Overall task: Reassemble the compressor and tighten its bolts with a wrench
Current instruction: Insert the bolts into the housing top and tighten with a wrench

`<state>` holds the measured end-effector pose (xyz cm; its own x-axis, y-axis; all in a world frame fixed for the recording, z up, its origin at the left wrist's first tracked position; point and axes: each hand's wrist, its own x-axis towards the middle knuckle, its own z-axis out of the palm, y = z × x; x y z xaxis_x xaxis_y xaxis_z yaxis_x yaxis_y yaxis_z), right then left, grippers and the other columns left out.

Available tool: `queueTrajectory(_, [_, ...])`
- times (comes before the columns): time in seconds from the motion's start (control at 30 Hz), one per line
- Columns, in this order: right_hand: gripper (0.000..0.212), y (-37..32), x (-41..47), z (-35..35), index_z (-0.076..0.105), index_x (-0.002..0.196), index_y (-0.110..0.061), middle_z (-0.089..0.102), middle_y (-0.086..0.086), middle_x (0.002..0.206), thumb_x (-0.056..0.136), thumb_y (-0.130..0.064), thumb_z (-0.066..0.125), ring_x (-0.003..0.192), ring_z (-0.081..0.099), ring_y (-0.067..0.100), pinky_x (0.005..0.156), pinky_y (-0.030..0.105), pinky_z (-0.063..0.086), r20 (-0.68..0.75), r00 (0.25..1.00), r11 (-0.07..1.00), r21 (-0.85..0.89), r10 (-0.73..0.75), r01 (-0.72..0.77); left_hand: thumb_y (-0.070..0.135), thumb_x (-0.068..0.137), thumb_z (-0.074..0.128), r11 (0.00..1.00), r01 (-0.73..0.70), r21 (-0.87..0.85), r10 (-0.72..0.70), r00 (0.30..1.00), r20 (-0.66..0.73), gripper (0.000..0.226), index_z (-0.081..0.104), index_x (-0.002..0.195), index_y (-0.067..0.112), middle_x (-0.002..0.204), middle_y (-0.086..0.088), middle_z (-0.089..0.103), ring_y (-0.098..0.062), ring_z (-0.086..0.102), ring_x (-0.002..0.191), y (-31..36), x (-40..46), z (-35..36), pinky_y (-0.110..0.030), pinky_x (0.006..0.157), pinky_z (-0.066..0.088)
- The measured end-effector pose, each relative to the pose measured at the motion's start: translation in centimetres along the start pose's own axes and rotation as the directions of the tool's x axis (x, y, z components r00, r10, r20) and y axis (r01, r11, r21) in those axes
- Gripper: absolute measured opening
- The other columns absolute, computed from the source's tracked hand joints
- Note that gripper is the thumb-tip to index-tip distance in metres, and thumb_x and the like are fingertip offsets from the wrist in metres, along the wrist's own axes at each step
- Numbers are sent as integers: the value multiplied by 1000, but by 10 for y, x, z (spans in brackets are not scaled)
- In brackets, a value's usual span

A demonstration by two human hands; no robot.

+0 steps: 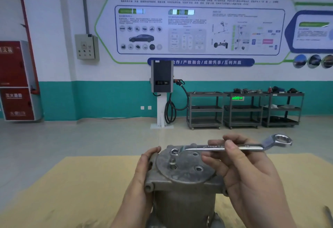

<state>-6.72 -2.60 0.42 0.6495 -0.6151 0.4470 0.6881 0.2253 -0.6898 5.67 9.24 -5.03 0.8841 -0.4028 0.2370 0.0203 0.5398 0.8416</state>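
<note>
Head view is showing the grey cast-metal cylindrical compressor [182, 188] standing upright on the tan mat [72, 188]. The left hand [144, 172] is pressing flat, fingers fairly straight, against the compressor's left flank. The right hand [241, 166] is pinching the shiny steel double-ring wrench [232, 146] mid-shaft, its small ring sitting over, seemingly just above, the steel bolt [172, 163] rising from the compressor's round top plate. Other holes there are looking empty. A ring only partly seated could be slipping and rounding the head, or the compressor tipping
</note>
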Motion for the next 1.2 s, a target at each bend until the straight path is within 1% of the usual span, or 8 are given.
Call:
queueTrajectory(0.1, [20, 1, 0, -2, 57, 92, -7, 70, 18, 76, 74, -15, 55, 62, 70, 32, 54, 27, 57, 2, 1000, 998, -61, -22, 22, 24, 91, 54, 994, -53, 99, 58, 997, -52, 20, 63, 101, 10, 125, -15, 65, -18, 66, 91, 0, 4, 4, -24, 73, 50])
queueTrajectory(0.13, [21, 1, 1, -2, 54, 94, -6, 70, 18, 75, 75, -15, 55, 60, 69, 31, 53, 27, 57, -3, 1000, 998, -62, -21, 20, 19, 98, 47, 980, -77, 182, 92, 993, -74, 19, 63, 100, 10, 124, -13, 66, -17, 65, 87, 0, 3, 4, -20, 68, 50])
queueTrajectory(0.27, [11, -2, 3, -7, 48, 94, -9, 68, 16, 69, 89, 0, 49, 50, 64, 28, 45, 28, 52, -34, 999, 999, 5, 40, -40, 73, 79, 34, 864, -323, 386, 398, 908, -133, 63, 65, 86, 18, 100, 17, 71, 0, 62, 99, 0, -22, 4, -6, 74, 43])
queueTrajectory(0.4, [21, -4, 8, -19, 43, 95, -12, 63, 11, 57, 92, 7, 34, 39, 50, 18, 38, 24, 43, -159, 986, 998, 50, 57, -49, 63, 86, 34, 686, -465, 559, 611, 785, -97, 48, 63, 72, 28, 108, 25, 67, 3, 57, 113, 1, -30, 3, -8, 90, 38])
queueTrajectory(0.5, [23, -5, 11, -26, 43, 96, -13, 57, 8, 54, 91, 7, 33, 40, 46, 17, 39, 23, 40, -200, 979, 998, 53, 41, -31, 66, 76, 52, 700, -409, 585, 507, 862, -4, 29, 57, 90, 42, 121, 28, 58, 11, 53, 113, 3, -31, 6, -13, 91, 40])
queueTrajectory(0.7, [20, -10, 14, -30, 44, 93, -14, 61, 9, 62, 95, 4, 34, 50, 57, 17, 47, 25, 48, -127, 990, 969, 232, -55, 83, 75, 61, 57, 725, -317, 612, 299, 945, 136, 75, 36, 126, 45, 127, 33, 43, 30, 39, 111, -1, -26, -1, 7, 81, 31])
queueTrajectory(1.07, [16, -8, 25, -34, 41, 95, -12, 60, 10, 61, 97, 1, 34, 47, 55, 19, 47, 26, 49, -75, 995, 982, 182, 67, -53, 72, 60, 57, 750, -334, 571, 253, 942, 220, 68, 53, 120, 40, 124, 48, 46, 27, 39, 119, 8, -15, -9, 6, 86, 30])
queueTrajectory(1.2, [23, 6, 16, -30, 45, 87, -15, 61, 8, 55, 98, -1, 30, 40, 50, 21, 46, 21, 42, -143, 964, 961, 132, -224, 243, 70, 47, 77, 762, -312, 568, 147, 937, 318, 92, 44, 128, 42, 102, 42, 61, 20, 58, 100, 13, -16, -13, 1, 75, 42])
